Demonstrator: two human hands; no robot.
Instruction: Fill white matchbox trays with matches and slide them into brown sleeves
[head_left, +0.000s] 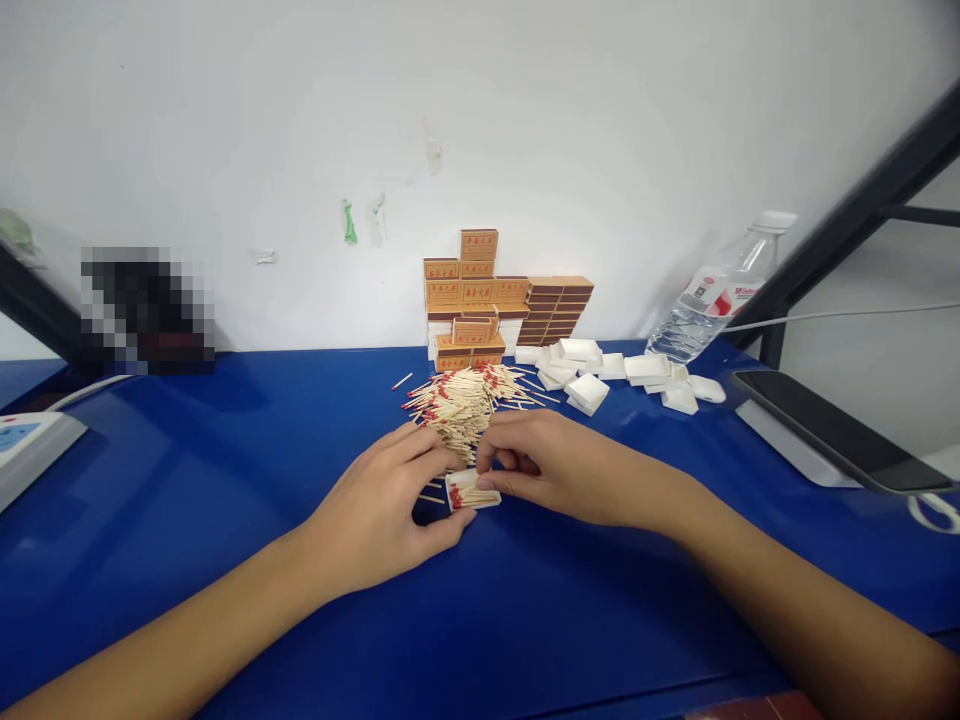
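A small white matchbox tray (pixel 493 499) lies on the blue table with red-tipped matches (pixel 466 495) inside it. My left hand (pixel 382 500) grips the tray at its left side, thumb at the near edge and fingers at the far edge. My right hand (pixel 551 462) is closed at the tray's right end, its fingers curled and the thumb tip on the wooden ends of the matches. Just beyond both hands spreads a heap of loose matches (pixel 457 405), partly hidden by my fingers.
Stacked orange-brown matchboxes (pixel 478 292) stand against the white wall (pixel 600 120). Several empty white trays (pixel 587 391) lie to their right. Farther right are a clear bottle (pixel 694 310) leaning on the wall and a phone (pixel 832 430) on a stand. A white power strip (pixel 37 450) sits at left.
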